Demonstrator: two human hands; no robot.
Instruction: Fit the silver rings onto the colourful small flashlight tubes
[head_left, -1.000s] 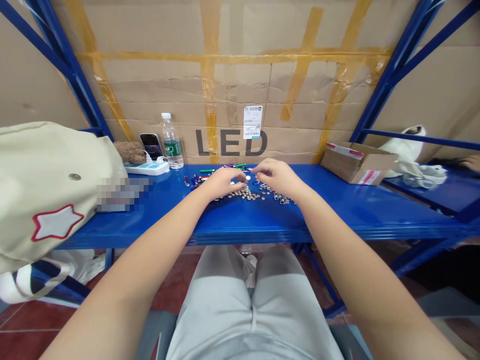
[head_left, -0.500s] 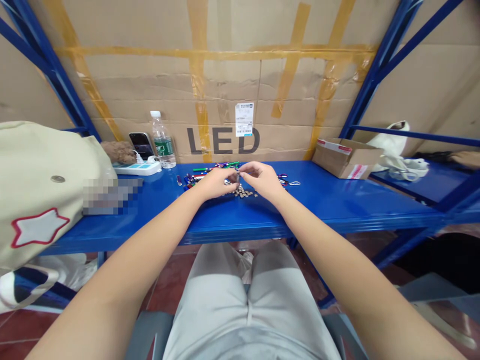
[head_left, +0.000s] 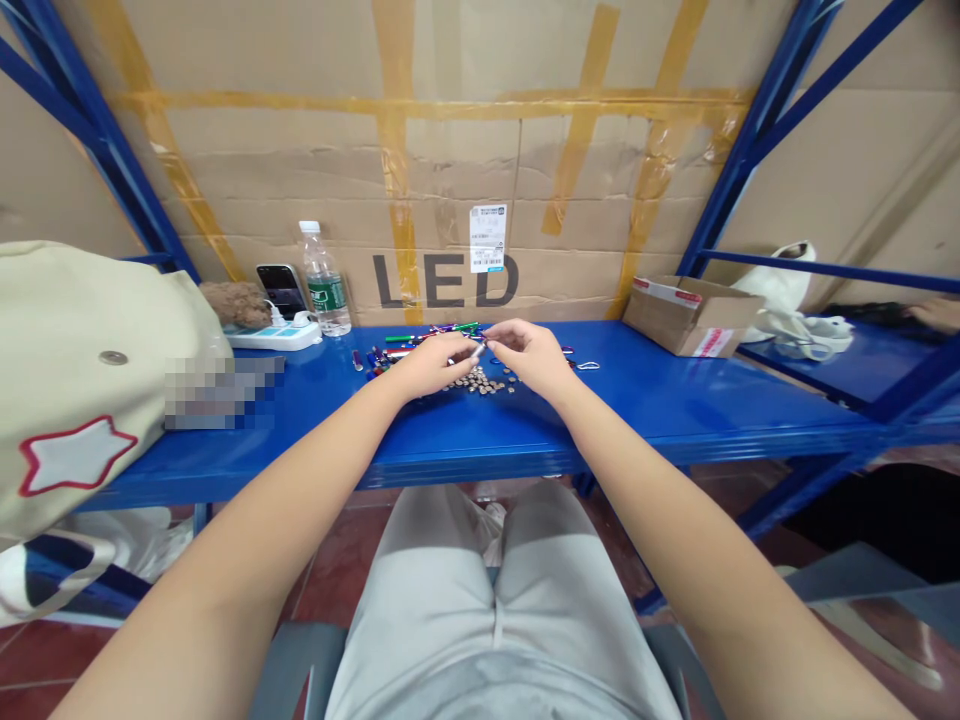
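- Far left: beige canvas tote bag (head_left: 90, 370) with red-edged star patch, lying on the blue steel surface (head_left: 675, 420) and taking up its left end, well apart from the hands; pixelated patch (head_left: 221, 392) just beside it, contents unreadable.
- Back edge, next along: brown fuzzy bundle (head_left: 236, 305), smartphone (head_left: 281, 290), white power strip (head_left: 274, 337) with plugged-in cable, green-labelled water bottle (head_left: 324, 280), all in front of a taped cardboard wall (head_left: 450, 160) printed "LED".
- Left of centre: short red and blue tubes (head_left: 358, 360), then coloured metal tubes (head_left: 431, 340) in a loose row, many lying unused.
- Centre: left hand grip (head_left: 431, 365) clenched, fingers pinching a small silver tube (head_left: 476, 350) just above the surface.
- Directly below: heap of small silver parts (head_left: 480, 380), mostly loose, exact shape too small to tell.
- Just right: right hand grip (head_left: 529, 355), fingertips pinched at the tube's far end; contact hidden, so closure impossible to confirm.
- Progress as far as visible: one piece in hand, heap and tubes left; no separate batch of finished pieces in view.
- Further right: small metal carabiner (head_left: 589, 365) alone on the surface.
- Far right: cardboard box (head_left: 690, 315), white bag (head_left: 784, 290), another person's hand (head_left: 934, 315) at the edge, well apart.
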